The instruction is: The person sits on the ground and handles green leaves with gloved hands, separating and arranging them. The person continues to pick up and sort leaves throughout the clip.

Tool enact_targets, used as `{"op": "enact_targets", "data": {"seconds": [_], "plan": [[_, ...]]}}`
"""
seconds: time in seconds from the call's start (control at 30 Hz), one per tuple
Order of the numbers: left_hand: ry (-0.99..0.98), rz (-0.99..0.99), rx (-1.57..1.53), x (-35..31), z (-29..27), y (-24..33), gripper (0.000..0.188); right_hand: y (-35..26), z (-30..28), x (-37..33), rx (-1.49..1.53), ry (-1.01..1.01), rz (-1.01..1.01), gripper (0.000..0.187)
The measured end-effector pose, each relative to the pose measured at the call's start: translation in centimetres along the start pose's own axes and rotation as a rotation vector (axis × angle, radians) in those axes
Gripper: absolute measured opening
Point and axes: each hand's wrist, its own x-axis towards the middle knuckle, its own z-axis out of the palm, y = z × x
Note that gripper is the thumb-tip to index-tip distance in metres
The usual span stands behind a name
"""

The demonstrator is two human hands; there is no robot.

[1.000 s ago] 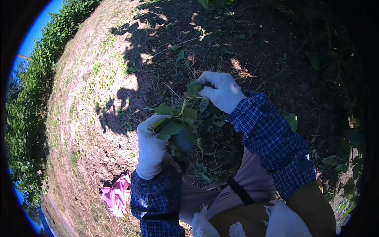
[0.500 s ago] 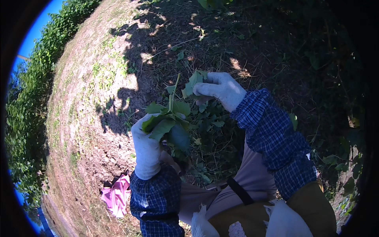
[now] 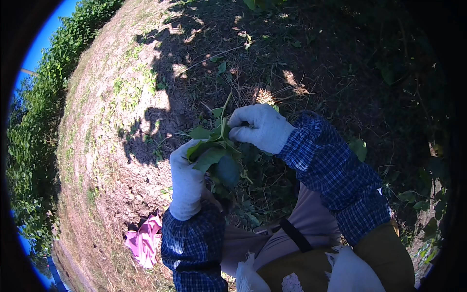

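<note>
My left hand (image 3: 186,182), in a pale work glove, is closed around a leafy green shoot (image 3: 210,158). Broad leaves spread over its fingers and hide the fingertips. A bare stem (image 3: 224,117) sticks up from the bunch. Beside that stem, my right hand (image 3: 265,129), gloved alike, pinches a leaf at the bunch's right side. Its thumb and forefinger are bent together there; the pinched part is mostly hidden. A dark rounded leaf (image 3: 227,170) hangs below the bunch.
Cut leaves and dry grass (image 3: 248,209) lie in shade below my hands. A pink cloth (image 3: 146,241) rests on the sunlit soil (image 3: 112,170) at lower left. A green hedge (image 3: 29,160) runs along the far left, and leafy plants (image 3: 430,204) stand at the right.
My right hand has come down and left to the stem; the leaf it held away from the bunch no longer shows. My left hand has shifted slightly right with the shoot.
</note>
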Motion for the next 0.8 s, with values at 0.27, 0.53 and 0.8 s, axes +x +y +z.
{"op": "enact_targets", "data": {"seconds": [0.27, 0.53, 0.8], "plan": [[-0.005, -0.05, -0.072, 0.1, 0.0, -0.2, 0.017, 0.7, 1.1, -0.1, -0.281, 0.19, -0.324, 0.015], [-0.108, -0.053, -0.31, -0.6, 0.2, 0.2, 0.025, 1.2, -0.6, 0.5, -0.428, 0.337, -0.185, 0.011], [-0.009, -0.021, -0.3, -0.2, 0.3, 0.1, 0.026, 0.6, -1.5, 0.4, 0.333, 0.054, 0.222, 0.028]]}}
